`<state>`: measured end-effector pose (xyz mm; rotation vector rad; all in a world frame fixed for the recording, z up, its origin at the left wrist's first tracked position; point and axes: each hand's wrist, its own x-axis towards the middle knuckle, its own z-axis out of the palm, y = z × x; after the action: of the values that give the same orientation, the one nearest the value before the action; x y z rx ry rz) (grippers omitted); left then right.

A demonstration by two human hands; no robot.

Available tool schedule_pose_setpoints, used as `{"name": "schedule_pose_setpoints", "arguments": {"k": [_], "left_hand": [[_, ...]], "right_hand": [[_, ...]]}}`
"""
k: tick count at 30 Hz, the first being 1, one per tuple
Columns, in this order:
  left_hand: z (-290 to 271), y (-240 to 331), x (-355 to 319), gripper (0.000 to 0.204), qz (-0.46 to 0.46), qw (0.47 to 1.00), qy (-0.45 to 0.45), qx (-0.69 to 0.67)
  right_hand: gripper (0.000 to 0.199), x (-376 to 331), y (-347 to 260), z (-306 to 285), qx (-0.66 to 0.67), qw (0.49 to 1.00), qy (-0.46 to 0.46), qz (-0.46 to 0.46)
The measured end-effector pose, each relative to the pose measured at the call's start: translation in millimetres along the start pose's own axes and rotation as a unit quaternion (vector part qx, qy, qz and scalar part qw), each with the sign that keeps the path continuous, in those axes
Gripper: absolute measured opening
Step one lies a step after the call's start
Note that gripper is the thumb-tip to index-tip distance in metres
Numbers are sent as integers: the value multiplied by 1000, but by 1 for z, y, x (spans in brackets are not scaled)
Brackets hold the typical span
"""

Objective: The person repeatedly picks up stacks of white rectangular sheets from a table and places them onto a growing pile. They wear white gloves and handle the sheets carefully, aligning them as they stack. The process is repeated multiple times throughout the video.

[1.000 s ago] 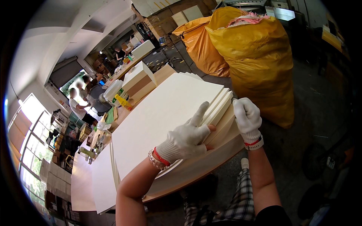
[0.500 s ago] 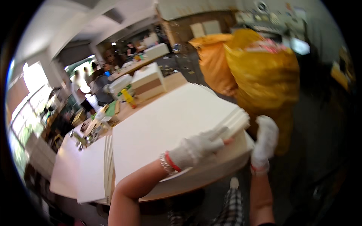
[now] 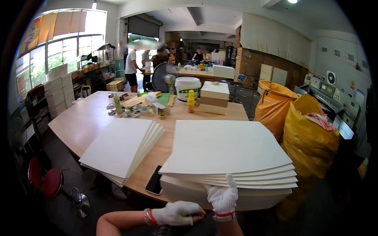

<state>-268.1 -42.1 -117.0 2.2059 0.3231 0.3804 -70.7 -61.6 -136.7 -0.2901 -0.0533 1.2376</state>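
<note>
Head view: left of the big white stack, a smaller pile of white sheets lies on the table, its layers fanned out like steps. A dark phone lies just beside the big white stack's left front corner. The gloved left hand is in front of the big white stack, apart from it; its fingers are loosely bent, and I see nothing in it. The gloved right hand is at the big white stack's front edge, one finger pointing up by the layers; I can't tell if it pinches anything. I'd guess one sheet is light and a bit bendy, but the whole stack is heavy. The smooth tops may slide, and the corners could crumple. I would hold a few layers by the front edge, thumbs on top and fingers under. Right of the big white stack, a yellow bag bulges.
</note>
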Motion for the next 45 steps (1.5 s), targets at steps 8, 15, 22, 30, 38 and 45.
{"name": "schedule_pose_setpoints", "arguments": {"k": [8,15,22,30,38,45], "left_hand": [[-106,-66,-9,79,-106,745,132,-645],[-161,-151,93,79,-126,763,120,-622],[-166,-154,124,31,-234,772,182,-563],[-100,-105,76,71,-27,939,223,-259],[-78,-19,-37,62,-32,871,369,-324],[-103,-31,-147,67,143,755,580,-270]], "right_hand": [[66,-6,14,57,-37,998,-40,-22],[52,-3,14,39,-104,991,-23,-79],[50,-7,22,8,-149,982,25,-111],[57,-49,22,-47,-313,877,111,-346],[28,-88,40,-48,-442,799,15,-407],[55,-54,128,42,-265,937,-222,-42]]}}
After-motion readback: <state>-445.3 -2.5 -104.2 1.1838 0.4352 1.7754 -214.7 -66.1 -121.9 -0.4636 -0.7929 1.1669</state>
